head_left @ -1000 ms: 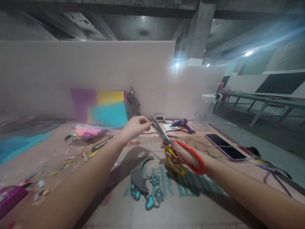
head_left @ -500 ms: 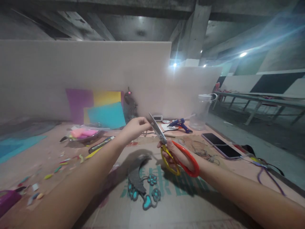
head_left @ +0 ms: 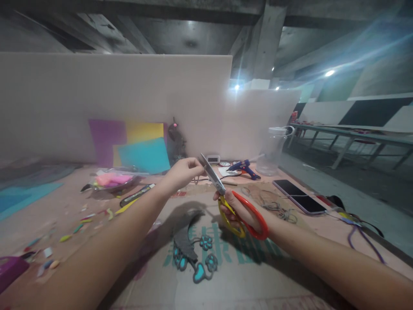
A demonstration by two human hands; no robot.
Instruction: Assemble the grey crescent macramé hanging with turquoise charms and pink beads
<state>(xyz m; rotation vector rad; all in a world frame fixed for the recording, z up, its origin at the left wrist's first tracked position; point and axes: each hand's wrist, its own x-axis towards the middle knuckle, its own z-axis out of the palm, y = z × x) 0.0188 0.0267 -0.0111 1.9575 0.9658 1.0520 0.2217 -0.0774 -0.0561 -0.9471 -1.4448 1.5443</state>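
Scissors (head_left: 215, 178) with one red and one yellow handle loop are in my right hand (head_left: 237, 209), their blades pointing up and to the left. My left hand (head_left: 186, 171) is pinched closed beside the blade tips, and a thin dark cord (head_left: 196, 180) seems to hang below its fingers. Whatever lies between those fingertips is too small to make out clearly. Below both hands, a dark grey crescent-shaped craft piece (head_left: 185, 239) with turquoise flowers and drop shapes lies on a cardboard sheet (head_left: 155, 284).
Behind the hands stand a blue glue gun (head_left: 243, 168), a small digital clock (head_left: 213, 159) and a clear plastic jug (head_left: 269, 155). To the right lie a phone (head_left: 300, 197) and loose grey cord (head_left: 280, 211). On the left are a utility knife (head_left: 137, 196), a tray of clay (head_left: 112, 180) and coloured scraps (head_left: 66, 237).
Both hands keep nearly the same position. The scissors have shifted very slightly to the left at the tips; the craft piece lies where it was.
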